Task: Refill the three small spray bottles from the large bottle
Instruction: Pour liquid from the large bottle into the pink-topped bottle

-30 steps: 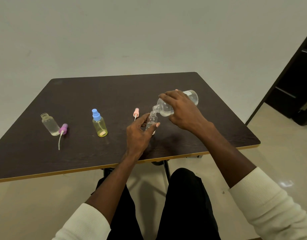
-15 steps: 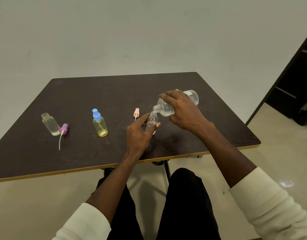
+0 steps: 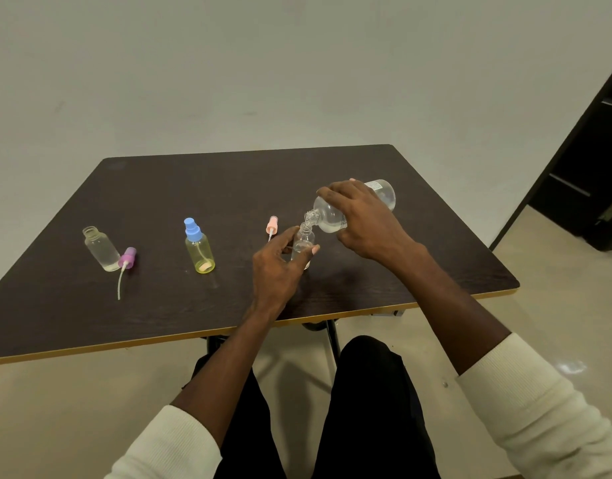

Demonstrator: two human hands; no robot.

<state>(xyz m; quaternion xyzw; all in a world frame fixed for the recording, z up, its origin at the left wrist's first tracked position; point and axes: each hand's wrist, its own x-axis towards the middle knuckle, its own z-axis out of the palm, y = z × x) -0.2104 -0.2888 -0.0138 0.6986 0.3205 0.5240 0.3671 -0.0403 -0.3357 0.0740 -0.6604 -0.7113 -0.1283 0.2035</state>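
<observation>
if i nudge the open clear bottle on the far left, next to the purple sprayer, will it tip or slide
The open clear bottle would probably slide before tipping, since it stands upright on the smooth table, though it is narrow for its height. It looks light: only a little liquid shows at the bottom. With no cap on, a tip would likely spill. The purple sprayer lies against its base and would probably shift too.

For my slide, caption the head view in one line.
Right hand tips the large bottle into a small bottle held by the left hand; two more bottles wait on the table.

Cream ribbed knit sleeves (image 3: 553,420) pushed up both forearms; black trousers (image 3: 370,409) cover the legs below the dark wooden counter (image 3: 201,188).
</observation>
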